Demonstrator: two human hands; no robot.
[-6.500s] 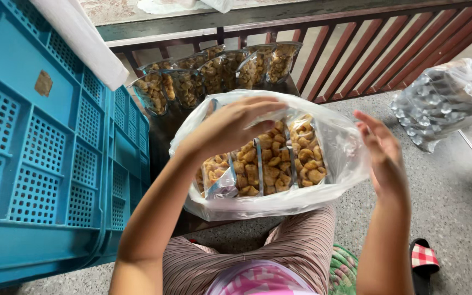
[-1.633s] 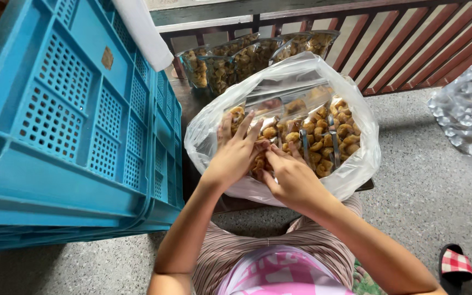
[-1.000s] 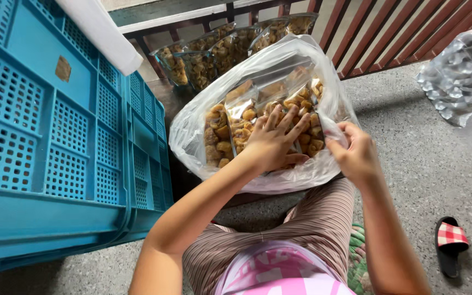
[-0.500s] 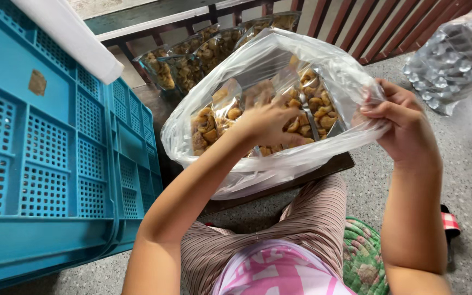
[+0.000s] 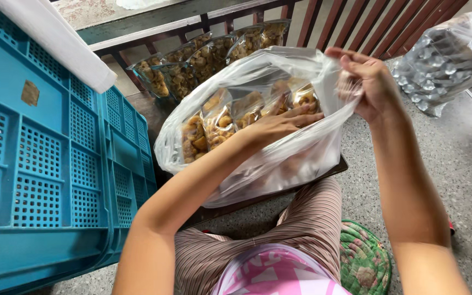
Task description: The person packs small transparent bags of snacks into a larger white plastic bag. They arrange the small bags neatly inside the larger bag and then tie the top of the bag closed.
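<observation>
A large clear plastic bag (image 5: 301, 158) lies on a low dark board in front of me, filled with several small packets of brown fried snacks (image 5: 217, 123). My left hand (image 5: 279, 125) reaches inside the bag's mouth, fingers flat on the packets. My right hand (image 5: 370, 82) pinches the bag's right rim and lifts it upward, stretching the mouth open.
A tall blue slatted plastic crate (image 5: 45, 164) stands close on my left. More snack packets (image 5: 208, 52) line up against a brown railing behind the bag. Another clear bag of small cups (image 5: 446, 54) sits at the far right. A green patterned cushion (image 5: 364, 262) lies by my knee.
My right hand has risen and pulled the bag's rim higher and to the right. The left hand stays inside on the packets.
</observation>
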